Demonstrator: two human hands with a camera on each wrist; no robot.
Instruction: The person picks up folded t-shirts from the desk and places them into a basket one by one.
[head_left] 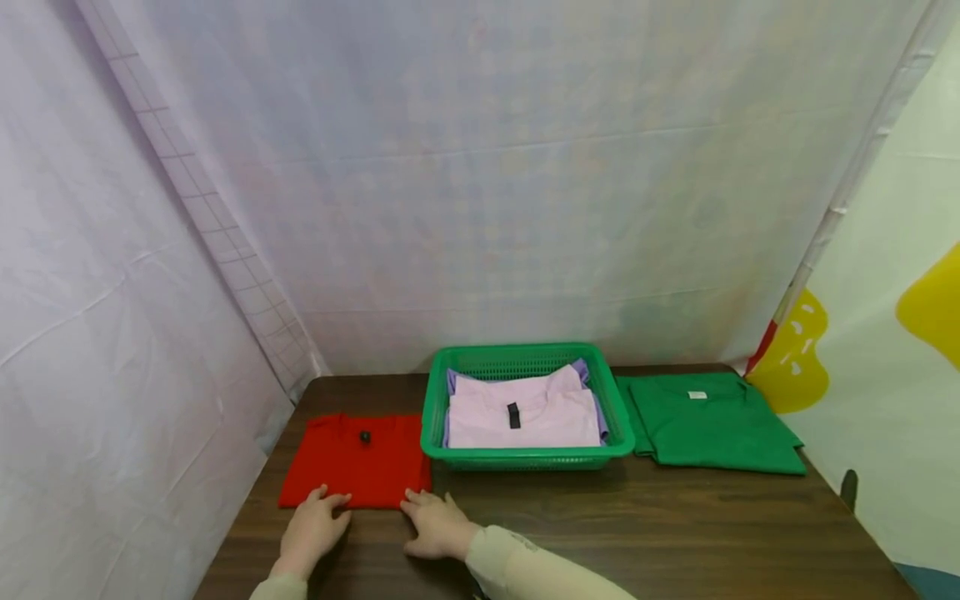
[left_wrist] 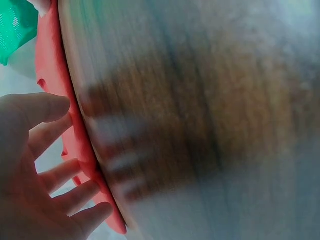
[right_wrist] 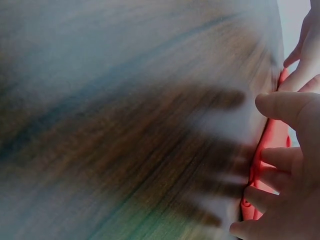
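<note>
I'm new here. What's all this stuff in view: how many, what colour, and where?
Red garment: one, red, left of the basket
Basket: one, green, table's far side
Pink garment: one, pale pink, in the basket
Purple garment: at least one, purple, under the pink
Green garment: at least one, green, right of the basket
Table: one, dark brown, below these
Hanging cloth: several, pale, around the table
Left hand: one, bare, at the red garment's near edge
Right hand: one, bare, at its near right corner
Sleeves: two, pale, on the arms
</note>
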